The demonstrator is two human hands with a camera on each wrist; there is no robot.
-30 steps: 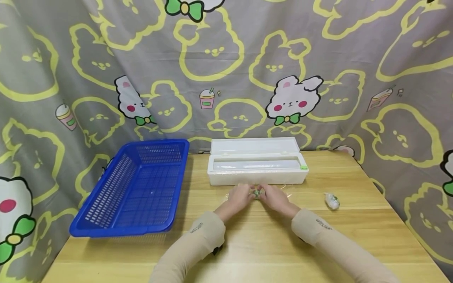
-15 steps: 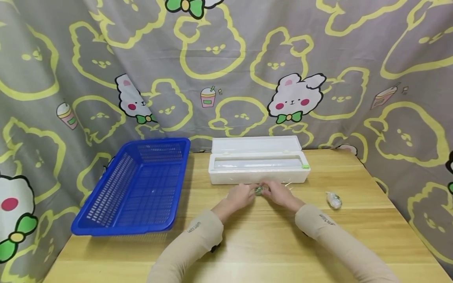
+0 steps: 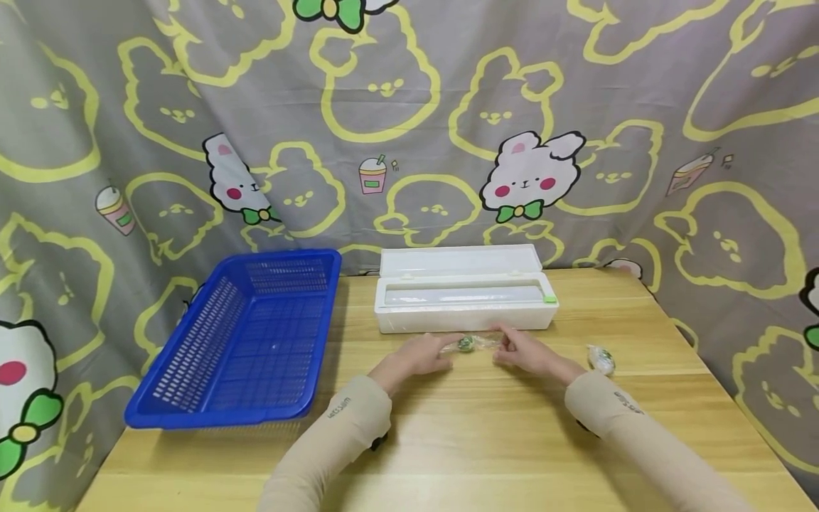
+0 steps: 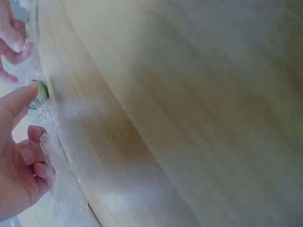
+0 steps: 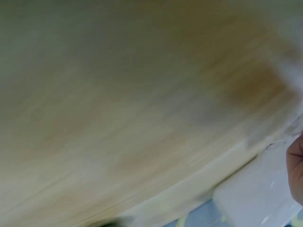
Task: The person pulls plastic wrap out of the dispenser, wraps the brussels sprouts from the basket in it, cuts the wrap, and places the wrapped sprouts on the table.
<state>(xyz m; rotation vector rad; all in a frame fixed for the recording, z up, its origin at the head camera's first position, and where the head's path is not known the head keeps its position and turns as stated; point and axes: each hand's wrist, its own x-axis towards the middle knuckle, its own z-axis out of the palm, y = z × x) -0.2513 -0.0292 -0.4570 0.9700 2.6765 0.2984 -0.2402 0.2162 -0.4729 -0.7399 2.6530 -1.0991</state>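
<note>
A small green item in clear plastic wrap (image 3: 466, 344) lies on the table in front of the white box, with film stretched to either side. At its left is my left hand (image 3: 419, 354), index finger extended toward the green item. In the left wrist view, film (image 4: 59, 184) lies against that hand's bent fingers (image 4: 33, 156). Past the right end of the film, my right hand (image 3: 525, 352) has its index finger out and the others bent. The right wrist view catches only a sliver of the right hand (image 5: 296, 170). No firm pinch shows in either hand.
The white wrap box (image 3: 467, 320) stands behind the hands, lid raised, a film roll (image 3: 463, 296) inside. A wrapped, whitish-green bundle (image 3: 601, 360) lies to the right. At left sits a blue basket (image 3: 323, 341) on the wooden table (image 3: 486, 441). A patterned curtain (image 3: 422, 92) hangs behind.
My hands were together at the small green item with fingers around it. Now they are apart, left hand to the left, right hand to the right, and the wrapped item shows between them.
</note>
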